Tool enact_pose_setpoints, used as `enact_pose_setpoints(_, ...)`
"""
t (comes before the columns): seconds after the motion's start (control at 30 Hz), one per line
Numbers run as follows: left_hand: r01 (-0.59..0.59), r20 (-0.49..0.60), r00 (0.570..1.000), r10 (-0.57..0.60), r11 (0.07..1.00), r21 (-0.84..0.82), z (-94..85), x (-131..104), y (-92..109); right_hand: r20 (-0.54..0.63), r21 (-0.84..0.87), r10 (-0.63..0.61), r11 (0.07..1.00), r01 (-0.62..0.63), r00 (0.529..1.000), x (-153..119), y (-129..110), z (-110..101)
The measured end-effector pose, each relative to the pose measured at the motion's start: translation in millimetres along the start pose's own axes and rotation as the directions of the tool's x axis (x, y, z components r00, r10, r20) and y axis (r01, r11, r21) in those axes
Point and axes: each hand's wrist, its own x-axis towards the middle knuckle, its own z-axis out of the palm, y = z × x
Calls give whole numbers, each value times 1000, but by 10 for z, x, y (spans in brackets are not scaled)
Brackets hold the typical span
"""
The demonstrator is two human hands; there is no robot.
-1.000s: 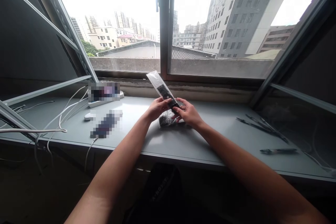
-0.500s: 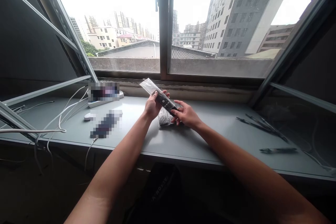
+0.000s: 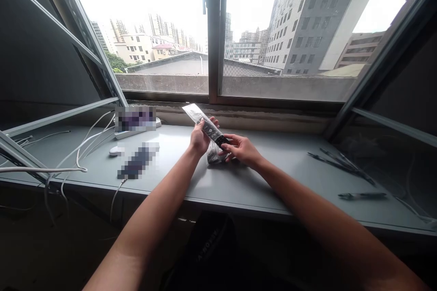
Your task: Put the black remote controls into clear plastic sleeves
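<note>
A dark remote control (image 3: 221, 139) with pale button marks lies slantwise between my hands, its upper part inside a clear plastic sleeve (image 3: 193, 112). My left hand (image 3: 200, 137) is closed around the sleeved part, thumb on top. At the lower right end, my right hand (image 3: 239, 149) pinches the remote between thumb and fingers. Just beneath, a clear plastic bag (image 3: 213, 157) with greyish contents rests on the desk, partly hidden by the remote and my right hand.
On the grey desk (image 3: 293, 177), several dark pens (image 3: 337, 166) and a green pen (image 3: 362, 196) lie to the right. Leftward are a white power strip (image 3: 136, 132), white cables (image 3: 79, 150), a small white object (image 3: 114, 151) and a blurred-out dark item (image 3: 138, 161). Metal shelf frames flank the window.
The remote and sleeve have tilted slightly in my hands, and the dotted dark lower end shows more plainly by my right fingers. Both hands remain in nearly the same place.
</note>
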Motion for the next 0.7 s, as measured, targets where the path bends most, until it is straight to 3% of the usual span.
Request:
enact_pose_setpoints(0.13,-13,-61,998,8,997,-75,20,-1,46,22,29,20,999,-21,1000,-1,20,8)
enact_pose_setpoints(0.27,29,-72,997,-32,999,-37,39,-25,16,117,66,-7,998,-1,993,-12,6,9)
enact_pose_setpoints(0.37,81,-4,997,-81,994,72,20,-35,-38,150,75,-29,997,18,988,-16,-5,15)
enact_pose_setpoints(0.57,170,152,966,-211,954,247,10,-114,-107,35,40,-62,997,60,997,3,-19,22)
enact_pose_setpoints(0.7,187,219,942,-252,942,279,40,-173,-70,4,33,-82,996,81,997,18,-35,-23)
